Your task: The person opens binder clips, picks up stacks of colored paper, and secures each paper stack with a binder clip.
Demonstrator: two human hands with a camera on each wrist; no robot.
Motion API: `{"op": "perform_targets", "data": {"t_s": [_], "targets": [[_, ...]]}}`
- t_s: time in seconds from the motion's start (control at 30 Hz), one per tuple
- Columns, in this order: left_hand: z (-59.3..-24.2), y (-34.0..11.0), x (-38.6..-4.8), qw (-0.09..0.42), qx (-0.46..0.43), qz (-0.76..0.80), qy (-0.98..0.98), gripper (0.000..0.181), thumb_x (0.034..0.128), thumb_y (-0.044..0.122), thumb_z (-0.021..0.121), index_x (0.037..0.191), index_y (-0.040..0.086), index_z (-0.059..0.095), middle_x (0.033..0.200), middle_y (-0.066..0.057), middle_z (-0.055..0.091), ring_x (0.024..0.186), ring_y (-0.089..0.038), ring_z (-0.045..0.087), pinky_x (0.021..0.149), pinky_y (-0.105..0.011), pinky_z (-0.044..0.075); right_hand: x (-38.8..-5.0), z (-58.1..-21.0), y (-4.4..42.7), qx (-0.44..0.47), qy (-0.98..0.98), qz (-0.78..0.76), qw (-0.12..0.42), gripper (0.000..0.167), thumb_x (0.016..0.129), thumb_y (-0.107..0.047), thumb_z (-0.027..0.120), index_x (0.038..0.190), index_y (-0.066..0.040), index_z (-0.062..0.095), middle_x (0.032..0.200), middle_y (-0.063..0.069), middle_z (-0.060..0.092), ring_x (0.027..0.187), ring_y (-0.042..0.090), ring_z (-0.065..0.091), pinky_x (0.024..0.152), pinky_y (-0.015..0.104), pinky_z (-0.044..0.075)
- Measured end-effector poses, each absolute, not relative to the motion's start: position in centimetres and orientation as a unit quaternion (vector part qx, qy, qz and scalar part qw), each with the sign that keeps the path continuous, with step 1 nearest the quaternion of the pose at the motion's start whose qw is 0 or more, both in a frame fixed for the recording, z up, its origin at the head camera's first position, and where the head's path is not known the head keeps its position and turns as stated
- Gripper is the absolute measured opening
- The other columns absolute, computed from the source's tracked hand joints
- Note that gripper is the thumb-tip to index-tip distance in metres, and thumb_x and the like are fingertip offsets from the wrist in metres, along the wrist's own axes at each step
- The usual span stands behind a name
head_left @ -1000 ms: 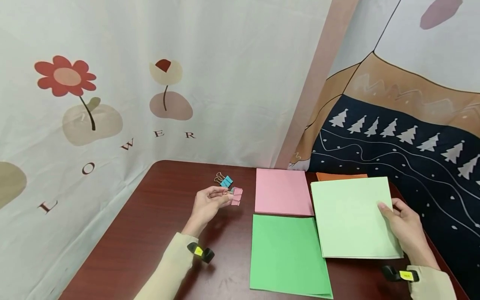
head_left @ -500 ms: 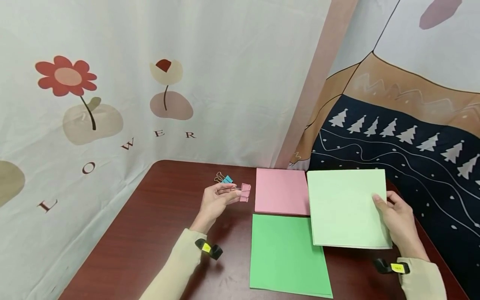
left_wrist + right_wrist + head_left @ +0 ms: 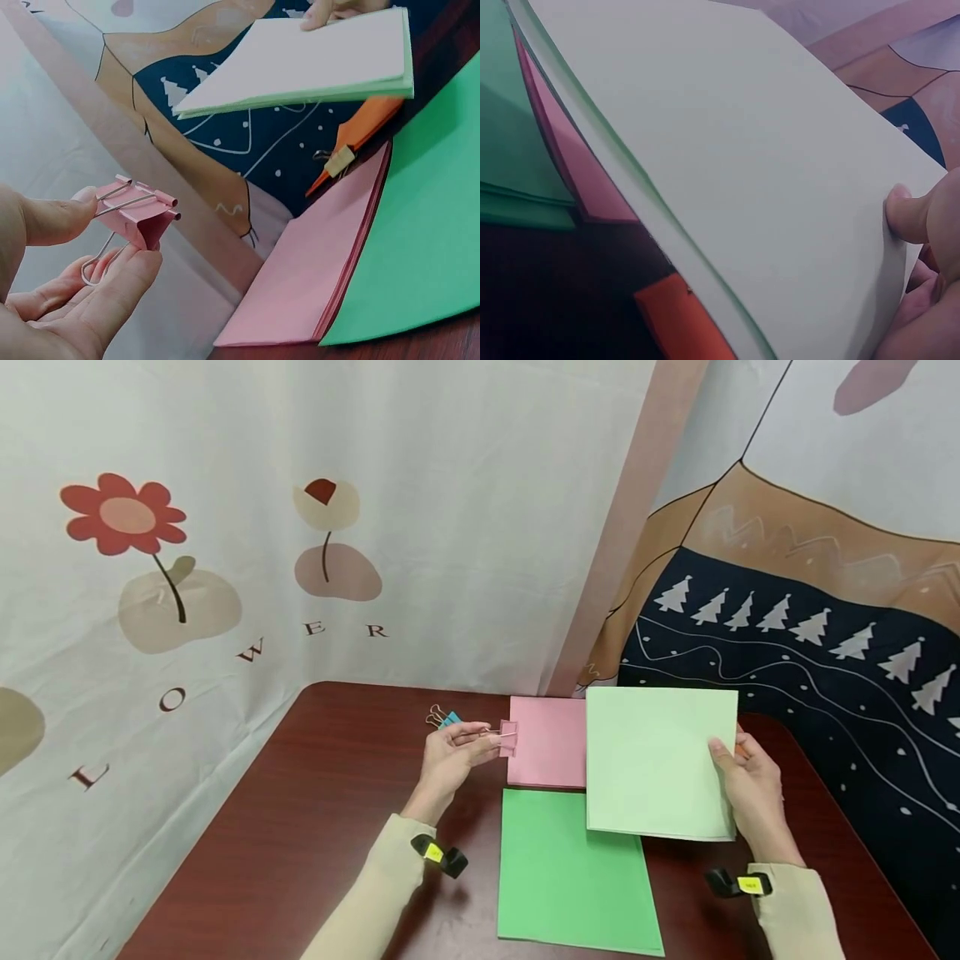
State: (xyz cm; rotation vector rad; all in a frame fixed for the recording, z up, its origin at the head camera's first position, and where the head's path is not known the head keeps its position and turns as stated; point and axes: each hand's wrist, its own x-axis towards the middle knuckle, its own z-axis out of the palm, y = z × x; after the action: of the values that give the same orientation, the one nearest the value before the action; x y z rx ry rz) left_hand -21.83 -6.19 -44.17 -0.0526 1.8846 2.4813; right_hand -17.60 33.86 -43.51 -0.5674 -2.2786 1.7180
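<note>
As I read the head view near to far, bright green sheets [image 3: 570,885] lie at lower centre. The right hand [image 3: 756,789] grips pale green sheets [image 3: 660,760] right of centre, side edges near-vertical. Mid-frame, the left hand [image 3: 450,766] pinches the pink binder clip [image 3: 508,746]; I note it points right, long axis up-down. Pink sheets [image 3: 549,752] lie behind.
</note>
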Motion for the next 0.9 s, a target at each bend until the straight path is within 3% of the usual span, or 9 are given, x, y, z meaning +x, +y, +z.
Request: {"op": "perform_targets", "data": {"t_s": [0.17, 0.4, 0.67, 0.9], "targets": [[-44.5, -5.0, -22.0, 0.003, -0.016, 0.813, 0.582, 0.029, 0.0821, -0.004, 0.082, 0.109, -0.006, 0.07, 0.088, -0.003, 0.077, 0.079, -0.012, 0.076, 0.081, -0.039, 0.065, -17.8, -44.0, 32.8, -0.206, -0.767, 0.597, 0.113, 0.025, 0.101, -0.049, 0.058, 0.108, -0.026, 0.058, 0.073, -0.02, 0.067, 0.065, 0.005, 0.063, 0.055, 0.028, 0.053], [-45.1, -4.1, -21.9, 0.02, -0.017, 0.819, 0.573, 0.038, 0.0848, -0.002, 0.081, 0.116, -0.014, 0.064, 0.086, -0.005, 0.077, 0.079, -0.015, 0.077, 0.083, -0.042, 0.064, -18.1, -44.8, 31.2, -0.197, -0.761, 0.608, 0.109, 0.028, 0.1, -0.051, 0.058, 0.112, -0.025, 0.06, 0.077, -0.019, 0.069, 0.068, 0.004, 0.065, 0.056, 0.028, 0.055], [-45.4, -3.5, -21.6, 0.037, -0.022, 0.809, 0.587, 0.026, 0.085, 0.002, 0.082, 0.107, -0.004, 0.071, 0.086, -0.004, 0.076, 0.077, -0.016, 0.077, 0.084, -0.044, 0.064, -18.3, -45.6, 30.0, -0.19, -0.74, 0.635, 0.113, 0.025, 0.101, -0.045, 0.06, 0.113, -0.024, 0.061, 0.078, -0.019, 0.07, 0.069, 0.003, 0.065, 0.058, 0.025, 0.055], [-45.7, -3.3, -21.3, 0.052, -0.022, 0.815, 0.576, 0.027, 0.084, 0.001, 0.083, 0.108, -0.004, 0.071, 0.088, -0.006, 0.077, 0.078, -0.019, 0.078, 0.081, -0.04, 0.065, -18.3, -45.9, 29.3, -0.174, -0.738, 0.643, 0.108, 0.026, 0.101, -0.044, 0.06, 0.115, -0.022, 0.061, 0.08, -0.02, 0.071, 0.071, 0.003, 0.067, 0.059, 0.025, 0.056]]}}
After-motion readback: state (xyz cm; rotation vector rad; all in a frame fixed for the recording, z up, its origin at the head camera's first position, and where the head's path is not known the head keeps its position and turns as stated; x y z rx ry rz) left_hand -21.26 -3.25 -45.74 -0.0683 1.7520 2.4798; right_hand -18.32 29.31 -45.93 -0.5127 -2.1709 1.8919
